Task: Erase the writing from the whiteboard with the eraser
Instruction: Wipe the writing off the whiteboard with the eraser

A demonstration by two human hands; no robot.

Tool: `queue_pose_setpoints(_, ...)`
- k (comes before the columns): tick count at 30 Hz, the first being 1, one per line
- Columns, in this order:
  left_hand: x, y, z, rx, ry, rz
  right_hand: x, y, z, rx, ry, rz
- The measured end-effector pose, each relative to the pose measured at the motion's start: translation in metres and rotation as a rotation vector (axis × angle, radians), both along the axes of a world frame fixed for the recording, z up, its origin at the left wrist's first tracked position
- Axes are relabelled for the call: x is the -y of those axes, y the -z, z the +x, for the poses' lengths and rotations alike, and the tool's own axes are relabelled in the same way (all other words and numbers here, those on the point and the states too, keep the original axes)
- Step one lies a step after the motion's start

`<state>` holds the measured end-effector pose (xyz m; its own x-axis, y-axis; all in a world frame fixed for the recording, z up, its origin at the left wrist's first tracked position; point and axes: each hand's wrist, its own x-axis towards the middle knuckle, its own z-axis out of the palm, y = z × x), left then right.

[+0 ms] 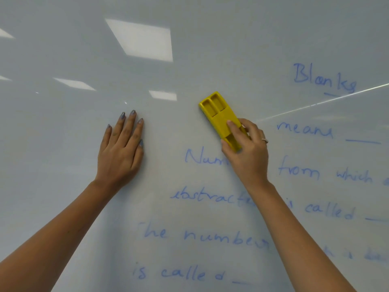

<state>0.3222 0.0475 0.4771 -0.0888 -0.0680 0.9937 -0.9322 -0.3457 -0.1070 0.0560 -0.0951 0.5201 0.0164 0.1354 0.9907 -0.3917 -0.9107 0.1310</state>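
Mid-wipe: right hand [245,148] grips the yellow eraser [221,120] flat on the whiteboard [210,49], left hand [122,148] open-palmed beside it, blue writing [210,237] mostly below and right of the grip, so next stroke probably sweeps down-right.

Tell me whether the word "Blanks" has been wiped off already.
No, "Blanks" stands intact in blue at the whiteboard's upper right, above the yellow eraser.

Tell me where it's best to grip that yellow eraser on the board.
Grip the yellow eraser across its long narrow sides near the lower end, coming from below right, as the right hand does. It lies tilted flat on the whiteboard, so only its edges and back are reachable.
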Motion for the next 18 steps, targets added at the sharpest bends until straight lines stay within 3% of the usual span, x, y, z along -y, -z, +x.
queue_pose_setpoints(7,-0.014,0.03,0.011,-0.053,-0.005,0.013,-0.03,0.06,0.034,-0.391,-0.022,-0.155)
queue_pose_setpoints(10,-0.019,0.04,0.017,-0.053,-0.001,0.027,-0.026,0.072,0.024,-0.464,0.006,-0.187)
queue_pose_setpoints(12,-0.02,0.044,0.021,-0.044,0.002,0.041,-0.02,0.066,0.013,-0.405,0.02,-0.171)
queue_pose_setpoints(18,-0.019,0.048,0.027,-0.018,-0.002,0.038,-0.015,0.026,0.008,0.014,0.015,0.094)
